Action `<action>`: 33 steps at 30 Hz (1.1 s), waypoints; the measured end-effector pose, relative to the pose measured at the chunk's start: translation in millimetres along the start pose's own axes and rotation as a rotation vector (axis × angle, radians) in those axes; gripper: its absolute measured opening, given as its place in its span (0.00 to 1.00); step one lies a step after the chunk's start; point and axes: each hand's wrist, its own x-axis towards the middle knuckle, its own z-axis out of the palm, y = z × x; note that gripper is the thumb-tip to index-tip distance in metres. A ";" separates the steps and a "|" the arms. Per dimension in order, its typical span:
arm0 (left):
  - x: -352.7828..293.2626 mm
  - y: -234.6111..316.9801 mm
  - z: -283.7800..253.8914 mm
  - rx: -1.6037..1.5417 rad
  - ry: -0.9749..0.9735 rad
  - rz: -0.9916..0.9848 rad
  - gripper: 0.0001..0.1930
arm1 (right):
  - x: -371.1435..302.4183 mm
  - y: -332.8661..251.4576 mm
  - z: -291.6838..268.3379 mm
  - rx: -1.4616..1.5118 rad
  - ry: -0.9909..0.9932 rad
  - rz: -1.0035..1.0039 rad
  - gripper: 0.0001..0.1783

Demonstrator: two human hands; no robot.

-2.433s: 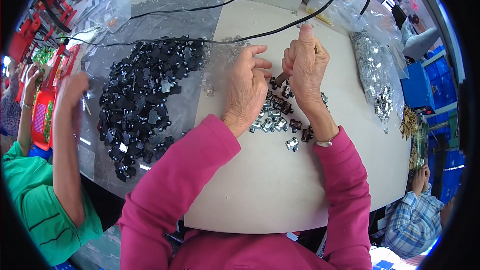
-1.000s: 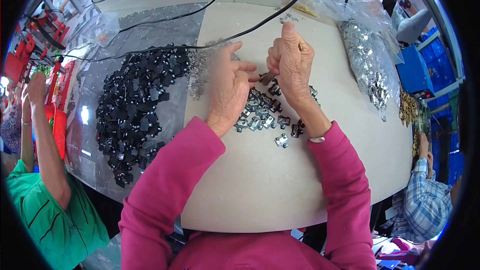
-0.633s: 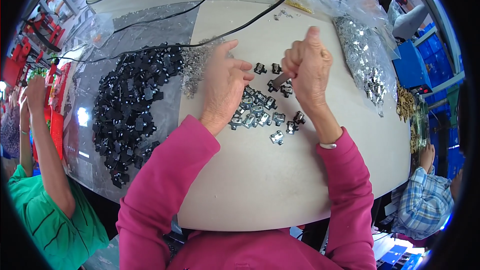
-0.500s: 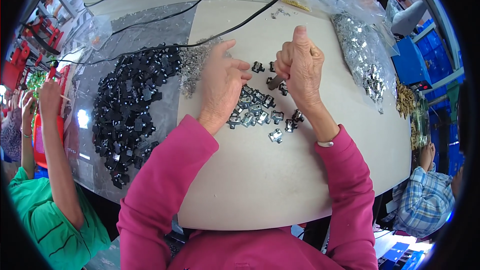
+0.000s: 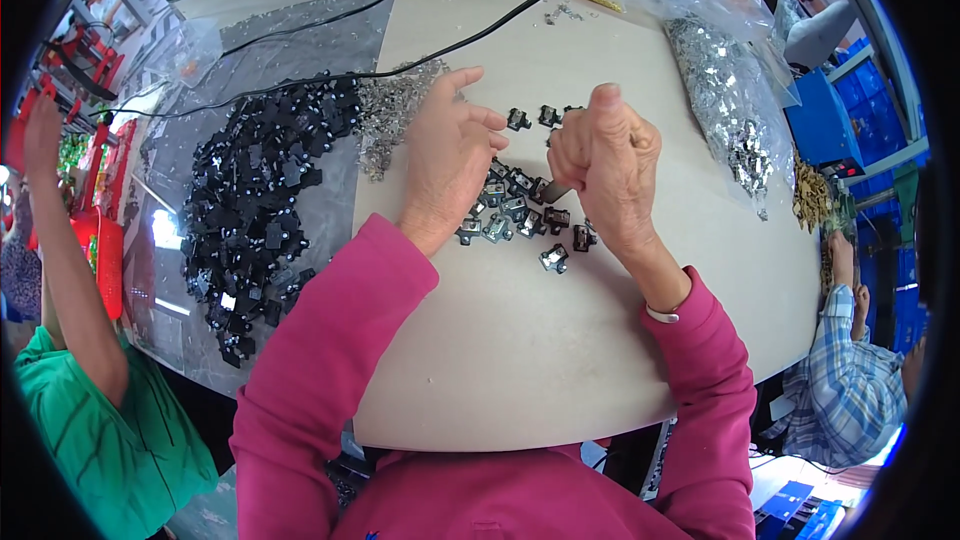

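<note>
My left hand (image 5: 445, 155) is open over the table, fingers stretched to the right and slightly apart, with nothing visible in them. It hovers beside a group of small metal-topped black clips (image 5: 520, 208). My right hand (image 5: 612, 170) is closed in a fist, thumb pointing up. From under the fist juts a short, dark, flat-ended tool (image 5: 555, 192), its end among the clips; the rest is hidden in my grip. A few clips (image 5: 518, 119) lie apart, beyond my left fingertips, and one single clip (image 5: 554, 258) lies nearer to me.
On the left, a large heap of black parts (image 5: 255, 200) covers a clear sheet. Small shiny pieces (image 5: 380, 120) lie behind my left hand. A bag of silver parts (image 5: 725, 105) stands back right. A black cable (image 5: 480, 45) crosses the table. Co-workers sit at both sides.
My right hand has come nearer to me with the tool, whose end now sits among the clips. My left hand barely shifts. The left co-worker's arm has swung outward to the left.
</note>
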 end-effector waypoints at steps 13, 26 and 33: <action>0.2 1.0 -0.7 -0.031 -0.039 -0.022 0.23 | 20.2 6.4 15.6 -0.422 -0.021 0.040 0.24; 0.1 2.5 -0.1 -0.057 -0.016 -0.010 0.22 | 22.3 0.5 3.9 -0.272 -0.210 0.124 0.25; 0.7 -3.6 -0.3 0.021 -0.018 0.090 0.22 | 12.5 6.2 9.5 -0.290 -0.276 -0.025 0.25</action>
